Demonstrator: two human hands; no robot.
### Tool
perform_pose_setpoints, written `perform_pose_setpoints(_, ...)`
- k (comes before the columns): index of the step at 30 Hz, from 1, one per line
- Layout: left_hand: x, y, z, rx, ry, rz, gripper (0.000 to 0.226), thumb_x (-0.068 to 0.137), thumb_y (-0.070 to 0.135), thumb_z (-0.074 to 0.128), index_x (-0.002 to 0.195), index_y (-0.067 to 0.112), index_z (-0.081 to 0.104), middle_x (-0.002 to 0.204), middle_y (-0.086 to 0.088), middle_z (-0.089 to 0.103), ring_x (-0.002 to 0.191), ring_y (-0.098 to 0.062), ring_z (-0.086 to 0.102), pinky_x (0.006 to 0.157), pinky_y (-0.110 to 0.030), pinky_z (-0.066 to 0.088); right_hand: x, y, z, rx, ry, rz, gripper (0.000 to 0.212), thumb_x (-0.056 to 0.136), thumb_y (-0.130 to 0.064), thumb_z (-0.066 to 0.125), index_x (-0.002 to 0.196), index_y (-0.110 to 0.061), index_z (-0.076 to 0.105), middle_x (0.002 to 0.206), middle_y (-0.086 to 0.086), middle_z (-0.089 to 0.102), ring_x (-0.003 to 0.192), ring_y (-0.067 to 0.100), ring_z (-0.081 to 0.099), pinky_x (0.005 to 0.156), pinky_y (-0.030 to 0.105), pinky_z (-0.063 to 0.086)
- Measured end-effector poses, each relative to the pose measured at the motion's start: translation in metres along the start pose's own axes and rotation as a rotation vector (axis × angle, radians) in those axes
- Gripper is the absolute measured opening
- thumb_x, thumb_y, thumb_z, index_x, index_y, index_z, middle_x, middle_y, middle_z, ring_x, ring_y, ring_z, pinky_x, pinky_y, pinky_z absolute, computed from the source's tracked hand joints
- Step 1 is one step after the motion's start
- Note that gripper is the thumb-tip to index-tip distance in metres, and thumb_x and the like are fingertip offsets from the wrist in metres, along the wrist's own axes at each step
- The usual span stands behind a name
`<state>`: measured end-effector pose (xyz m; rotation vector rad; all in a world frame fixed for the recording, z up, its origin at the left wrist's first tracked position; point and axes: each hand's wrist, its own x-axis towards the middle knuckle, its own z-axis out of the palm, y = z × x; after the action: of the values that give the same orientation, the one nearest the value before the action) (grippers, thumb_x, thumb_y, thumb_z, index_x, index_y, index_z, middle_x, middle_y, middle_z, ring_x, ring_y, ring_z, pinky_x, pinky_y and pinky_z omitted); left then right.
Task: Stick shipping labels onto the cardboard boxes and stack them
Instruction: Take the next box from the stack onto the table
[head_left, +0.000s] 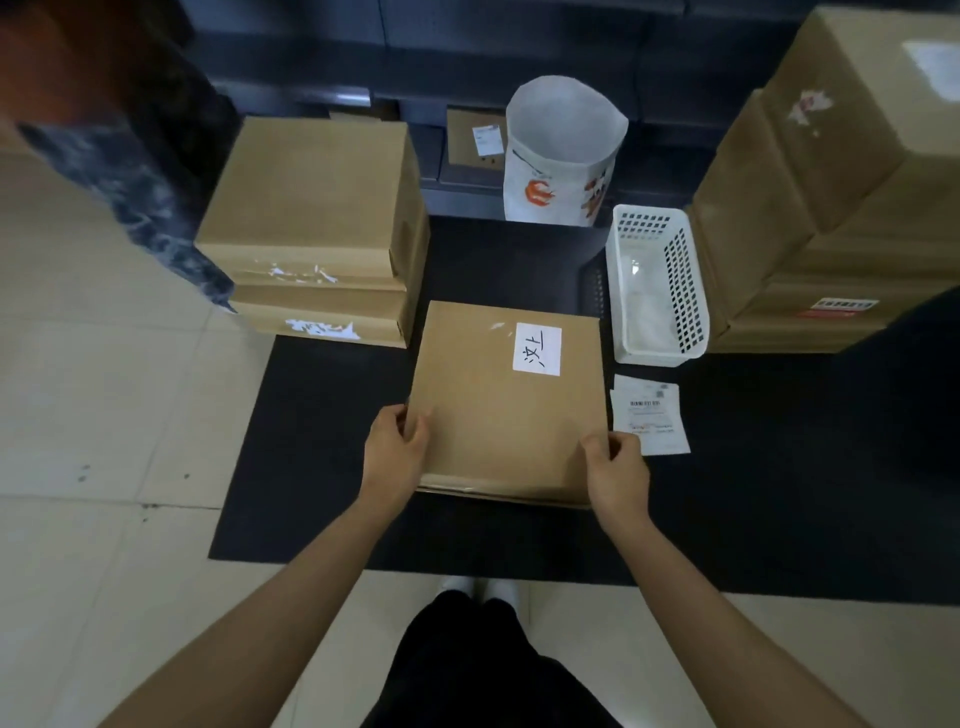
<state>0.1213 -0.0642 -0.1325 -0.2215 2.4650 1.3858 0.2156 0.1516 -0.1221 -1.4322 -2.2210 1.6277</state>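
Observation:
A flat cardboard box (504, 415) lies on the black mat (311, 467) in front of me, with a white handwritten label (537, 348) on its far right part. My left hand (395, 449) grips the box's near left edge, thumb on top. My right hand (618, 470) grips the near right corner the same way. A loose printed shipping label (649, 415) lies on the mat just right of the box. A stack of three plain cardboard boxes (311, 223) stands at the far left of the mat.
A white plastic basket (657, 286) sits right of the box. Behind it stands a white paper bag (563, 150). A tall pile of larger cardboard boxes (841, 197) fills the right side. Pale floor tiles (104, 415) lie to the left.

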Motion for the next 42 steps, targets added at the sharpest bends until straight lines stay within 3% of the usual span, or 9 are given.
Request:
perform_pose_setpoints(3, -0.001, -0.020, 0.003, 0.038, -0.062, -0.003, 0.040, 0.096, 0.038, 0.052, 0.124, 0.009, 0.050, 0.111, -0.001, 0.056, 0.095, -0.012, 0.055, 0.068, -0.016, 0.040, 0.000, 0.015, 0.004, -0.029, -0.040, 0.042, 0.034, 0.097, -0.027, 0.052, 0.126, -0.011, 0.044, 0.110, 0.001, 0.050, 0.096, 0.015, 0.050, 0.077, 0.031, 0.041)
perform_pose_setpoints(7, -0.001, -0.033, 0.003, 0.043, -0.115, 0.016, 0.045, 0.095, 0.041, 0.053, 0.127, 0.010, 0.047, 0.116, 0.001, 0.054, 0.098, -0.009, 0.054, 0.071, -0.015, 0.042, -0.001, 0.029, 0.007, -0.041, -0.037, 0.028, 0.040, 0.096, -0.025, 0.054, 0.131, -0.010, 0.043, 0.117, 0.003, 0.052, 0.100, 0.016, 0.050, 0.083, 0.032, 0.043)
perform_pose_setpoints(19, -0.003, -0.041, -0.004, 0.047, -0.167, 0.016, 0.047, 0.090, 0.049, 0.057, 0.123, 0.017, 0.049, 0.113, 0.003, 0.058, 0.096, -0.007, 0.058, 0.074, -0.019, 0.047, 0.000, 0.033, 0.005, -0.070, -0.075, 0.021, 0.047, 0.097, -0.032, 0.053, 0.136, -0.012, 0.039, 0.125, 0.006, 0.051, 0.107, 0.017, 0.049, 0.092, 0.038, 0.046)
perform_pose_setpoints(28, -0.002, -0.033, -0.006, 0.127, -0.181, -0.014, 0.042, 0.092, 0.046, 0.056, 0.119, 0.016, 0.048, 0.115, -0.002, 0.057, 0.094, -0.011, 0.057, 0.069, -0.022, 0.044, -0.002, 0.032, 0.002, -0.128, -0.123, 0.025, 0.052, 0.099, -0.037, 0.049, 0.141, -0.012, 0.034, 0.131, 0.010, 0.050, 0.106, 0.017, 0.047, 0.086, 0.033, 0.043)
perform_pose_setpoints(31, -0.006, -0.024, -0.005, 0.184, -0.119, -0.015, 0.050, 0.092, 0.039, 0.059, 0.129, 0.010, 0.041, 0.124, -0.005, 0.049, 0.101, -0.016, 0.053, 0.079, -0.030, 0.046, -0.001, 0.030, 0.001, -0.160, -0.131, 0.029, 0.051, 0.099, -0.037, 0.048, 0.140, -0.011, 0.035, 0.130, 0.010, 0.051, 0.104, 0.017, 0.047, 0.082, 0.032, 0.041)
perform_pose_setpoints(34, -0.006, -0.009, -0.003, 0.331, -0.064, 0.078, 0.054, 0.091, 0.030, 0.061, 0.134, 0.010, 0.038, 0.131, -0.008, 0.042, 0.114, -0.023, 0.048, 0.093, -0.038, 0.046, 0.001, 0.027, -0.001, -0.202, -0.139, 0.022, 0.048, 0.099, -0.035, 0.049, 0.139, -0.010, 0.038, 0.128, 0.010, 0.052, 0.101, 0.015, 0.047, 0.079, 0.030, 0.040)
perform_pose_setpoints(37, -0.003, 0.005, 0.003, 0.569, -0.032, 0.236, 0.046, 0.090, 0.026, 0.057, 0.130, 0.009, 0.041, 0.128, -0.009, 0.044, 0.114, -0.024, 0.047, 0.094, -0.034, 0.042, 0.003, 0.028, -0.002, -0.291, -0.113, -0.038, 0.047, 0.098, -0.039, 0.048, 0.135, -0.009, 0.044, 0.126, 0.010, 0.053, 0.102, 0.015, 0.049, 0.082, 0.030, 0.043)
perform_pose_setpoints(42, 0.003, 0.023, 0.016, 0.808, 0.027, 0.452, 0.040, 0.087, 0.021, 0.056, 0.125, 0.010, 0.050, 0.138, -0.011, 0.044, 0.131, -0.029, 0.039, 0.107, -0.042, 0.032, 0.008, 0.027, -0.012, -0.400, -0.029, -0.086, 0.046, 0.096, -0.049, 0.043, 0.124, -0.013, 0.051, 0.118, 0.008, 0.055, 0.109, 0.022, 0.053, 0.091, 0.042, 0.050)
